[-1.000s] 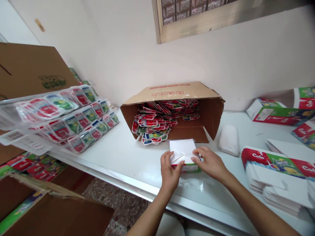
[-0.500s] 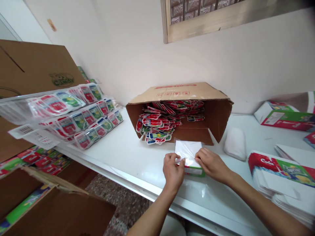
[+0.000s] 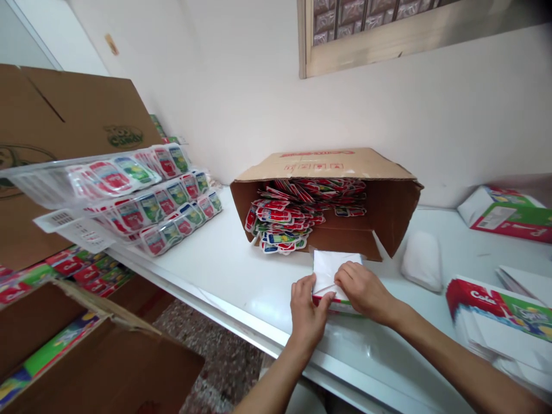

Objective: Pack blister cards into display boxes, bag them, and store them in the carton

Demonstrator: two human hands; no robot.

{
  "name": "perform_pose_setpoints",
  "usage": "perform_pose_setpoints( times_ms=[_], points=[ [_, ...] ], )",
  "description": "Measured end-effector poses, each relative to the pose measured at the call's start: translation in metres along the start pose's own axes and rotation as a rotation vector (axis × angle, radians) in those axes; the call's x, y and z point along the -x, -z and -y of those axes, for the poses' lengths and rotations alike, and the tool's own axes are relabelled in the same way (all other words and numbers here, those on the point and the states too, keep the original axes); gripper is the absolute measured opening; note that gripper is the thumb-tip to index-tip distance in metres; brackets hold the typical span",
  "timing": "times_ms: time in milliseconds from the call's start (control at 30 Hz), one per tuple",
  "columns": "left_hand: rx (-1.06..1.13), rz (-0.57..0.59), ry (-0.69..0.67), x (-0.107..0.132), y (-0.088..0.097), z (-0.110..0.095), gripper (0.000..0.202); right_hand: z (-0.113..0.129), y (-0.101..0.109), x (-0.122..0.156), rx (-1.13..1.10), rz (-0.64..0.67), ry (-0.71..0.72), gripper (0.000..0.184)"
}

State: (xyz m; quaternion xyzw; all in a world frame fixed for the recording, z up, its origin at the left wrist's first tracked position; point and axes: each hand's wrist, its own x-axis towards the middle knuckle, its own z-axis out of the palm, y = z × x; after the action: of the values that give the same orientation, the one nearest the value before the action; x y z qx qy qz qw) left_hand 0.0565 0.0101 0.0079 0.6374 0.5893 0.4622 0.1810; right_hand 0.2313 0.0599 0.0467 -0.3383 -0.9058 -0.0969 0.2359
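A small carton (image 3: 332, 270), white on top with red and green printed sides, rests on the white table (image 3: 224, 270) in front of me. My left hand (image 3: 307, 310) grips its near left corner, fingers curled and thumb on the white flap. My right hand (image 3: 364, 290) presses on the top from the right, fingers bent over the flap. Just behind it a brown cardboard box (image 3: 328, 195) lies on its side, with several red, green and blue packets (image 3: 284, 221) spilling from its mouth.
Clear trays of packets (image 3: 142, 190) are stacked at the left in front of a large brown box (image 3: 64, 121). An open cardboard box (image 3: 86, 356) stands on the floor, lower left. Flat printed cartons (image 3: 495, 322) pile at the right, beside a white pad (image 3: 421, 259).
The view has shifted left, so everything sits further right. Both hands have closed in on the carton's flap and pressed it lower onto the carton.
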Motion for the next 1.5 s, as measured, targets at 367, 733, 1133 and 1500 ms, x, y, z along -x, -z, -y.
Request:
perform_pose_setpoints(
  times_ms=[367, 733, 1133, 1500],
  points=[
    [0.404, 0.149, 0.252, 0.009, -0.007, 0.003, 0.050, 0.001, 0.024, -0.010, -0.247, 0.369, -0.203, 0.016],
    [0.448, 0.025, 0.433, 0.006, -0.016, -0.009, 0.029, -0.001, 0.025, -0.021, -0.341, 0.348, -0.185, 0.021],
    [-0.267, 0.164, 0.260, 0.003, 0.006, -0.022, 0.034, 0.031, 0.013, 0.011, -0.140, 0.170, -0.144, 0.021],
    [-0.112, 0.223, 0.055, 0.021, 0.024, -0.020, 0.037, 0.060, 0.004, 0.040, -0.116, -0.074, -0.089, 0.023]
  ],
)
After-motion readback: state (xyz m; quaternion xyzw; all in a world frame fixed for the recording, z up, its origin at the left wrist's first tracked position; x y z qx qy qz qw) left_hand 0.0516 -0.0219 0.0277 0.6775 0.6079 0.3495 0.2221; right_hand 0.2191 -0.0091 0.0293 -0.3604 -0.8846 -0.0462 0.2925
